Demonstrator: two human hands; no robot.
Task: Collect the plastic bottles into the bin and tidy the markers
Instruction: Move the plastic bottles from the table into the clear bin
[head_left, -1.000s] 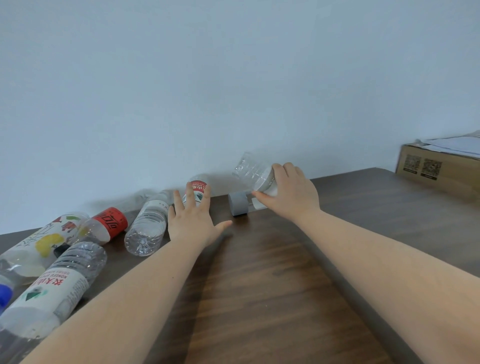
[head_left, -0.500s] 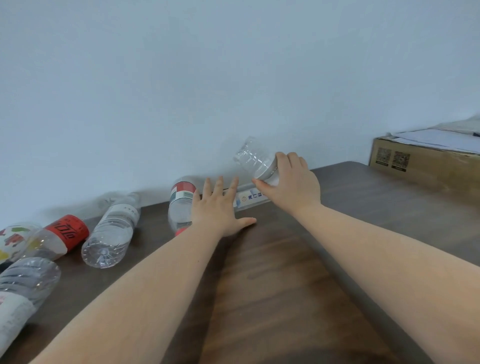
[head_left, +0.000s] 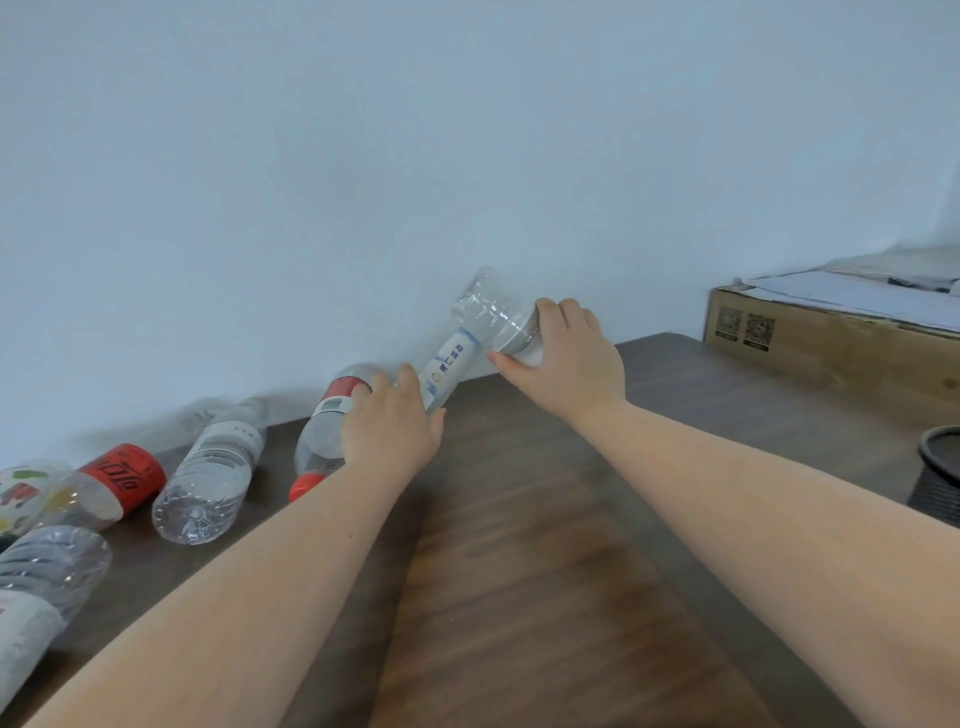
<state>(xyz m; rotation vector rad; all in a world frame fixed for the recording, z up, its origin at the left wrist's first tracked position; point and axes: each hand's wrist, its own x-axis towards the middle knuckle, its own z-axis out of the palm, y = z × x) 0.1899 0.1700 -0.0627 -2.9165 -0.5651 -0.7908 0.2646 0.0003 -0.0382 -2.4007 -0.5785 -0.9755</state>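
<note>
The right hand (head_left: 563, 351) held a clear bottle (head_left: 488, 317) by its low end, fingers wrapped round it, tipped up toward 11 o'clock near the wall. A blue-label bottle (head_left: 451, 371) lay just beside it. The left hand (head_left: 392, 423) lay flat on top of a red-cap bottle (head_left: 324, 441), fingers spread, not curled round it yet. More bottles lay at 9 o'clock: a clear one (head_left: 210, 480), a red-label one (head_left: 111, 480), plus two more at the pic's edge. A dark bin (head_left: 937, 475) sat at 3 o'clock on the tabletop (head_left: 545, 597). No markers in view.

To do it well, I think: curl the left fingers round the red-cap bottle's middle before lifting, since round bottles roll. Keep the right grip soft; thin plastic squashes. Then swing both to the bin.

Vs. 0.5 s ago: the left hand moved left onto the red-cap bottle, the blue-label bottle tipped up more, and the bin came into view.
</note>
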